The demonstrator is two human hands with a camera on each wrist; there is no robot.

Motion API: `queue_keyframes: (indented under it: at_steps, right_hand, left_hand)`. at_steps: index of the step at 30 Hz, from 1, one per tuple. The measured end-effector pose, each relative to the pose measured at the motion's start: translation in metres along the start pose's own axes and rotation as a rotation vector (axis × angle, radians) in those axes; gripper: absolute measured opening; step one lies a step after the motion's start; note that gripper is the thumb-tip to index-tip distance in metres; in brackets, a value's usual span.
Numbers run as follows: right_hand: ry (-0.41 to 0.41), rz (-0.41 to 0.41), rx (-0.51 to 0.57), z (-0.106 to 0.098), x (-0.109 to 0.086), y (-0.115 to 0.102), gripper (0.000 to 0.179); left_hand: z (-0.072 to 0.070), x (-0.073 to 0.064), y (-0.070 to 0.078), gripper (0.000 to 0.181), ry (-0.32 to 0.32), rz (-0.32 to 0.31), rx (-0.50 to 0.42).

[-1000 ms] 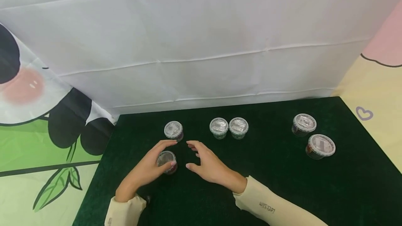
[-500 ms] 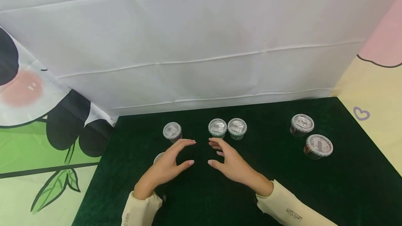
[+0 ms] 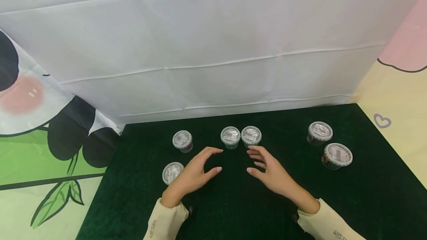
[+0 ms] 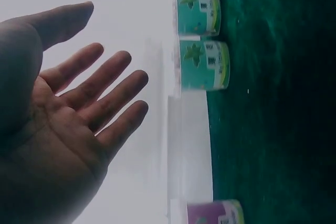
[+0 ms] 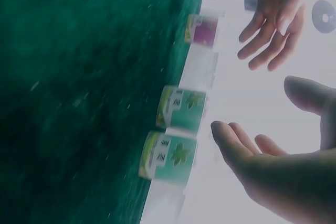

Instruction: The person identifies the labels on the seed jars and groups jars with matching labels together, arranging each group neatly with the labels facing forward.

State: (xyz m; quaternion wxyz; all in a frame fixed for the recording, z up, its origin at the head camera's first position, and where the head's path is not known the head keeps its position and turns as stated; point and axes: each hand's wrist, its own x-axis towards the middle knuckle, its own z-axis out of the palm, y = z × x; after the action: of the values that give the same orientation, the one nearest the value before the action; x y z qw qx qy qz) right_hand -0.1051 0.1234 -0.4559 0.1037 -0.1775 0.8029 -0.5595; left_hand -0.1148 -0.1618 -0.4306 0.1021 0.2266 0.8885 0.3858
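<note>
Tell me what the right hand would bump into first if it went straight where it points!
Probably the right one of the two middle tubs: the right hand overlaps its lower edge in the head view. Depth is unclear, so it might pass over.

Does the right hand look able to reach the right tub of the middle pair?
Probably yes: the right hand is empty, its fingertips appear near that right tub, and nothing visible stands between them. The left tub, close beside it, might crowd a grip from that side.

The tabletop [image 3: 240,210] is dark green; two cup labels [image 4: 198,77] are teal with green leaves [image 4: 193,54]; sleeves [image 3: 166,219] are cream.
</note>
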Motion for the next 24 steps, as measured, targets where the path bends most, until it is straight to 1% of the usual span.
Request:
queue_keyframes:
  at_steps: [6,15,24]
  right_hand:
    - [0.040,0.019,-0.013,-0.017,-0.011,0.007,0.064]
    - [0.106,0.023,-0.031,-0.036,-0.024,0.014,0.063]
    - [0.177,0.027,-0.051,-0.057,-0.035,0.021,0.060]
  left_hand:
    - [0.012,0.011,0.007,0.051,-0.008,0.013,-0.005]
    - [0.031,0.026,0.015,0.051,-0.056,0.016,-0.048]
    - [0.054,0.039,0.021,0.050,-0.083,0.027,-0.045]
